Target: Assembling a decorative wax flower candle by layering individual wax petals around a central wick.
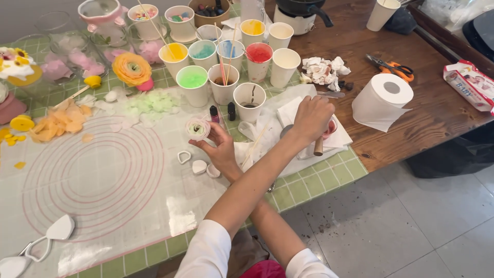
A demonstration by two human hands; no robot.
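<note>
Pale pink-and-white rolled flower with a green centre [197,128] is being held up at the fingertips of the right hand [221,150], just above the translucent silicone mat with pink oval rings [92,180]. The arms are crossed, so this hand is seen on the left of the view. Its fingers are lightly spread and cupped under the bloom, which is pinched between the thumb and the first fingers.

Over on the other side, the left hand [311,118] is curled into a loose fist above the white paper napkins [290,110]. A wooden-handled tool [319,146] is seen poking out beneath it, and a small pink-red dish [332,127] is partly hidden beside the knuckles. Exactly how the fingers grip cannot be told.

Paper cups of coloured paste, green [192,78], yellow [174,53], blue [230,50] and red [259,54], are clustered just behind the flower. Two small dark bottles [222,112] are stood right next to it. Three small heart-shaped white cutters [198,163] are laid on the mat below the right hand. A white tissue roll [383,100] and orange-handled scissors [393,67] are set well apart on the brown wooden table [437,118].
</note>
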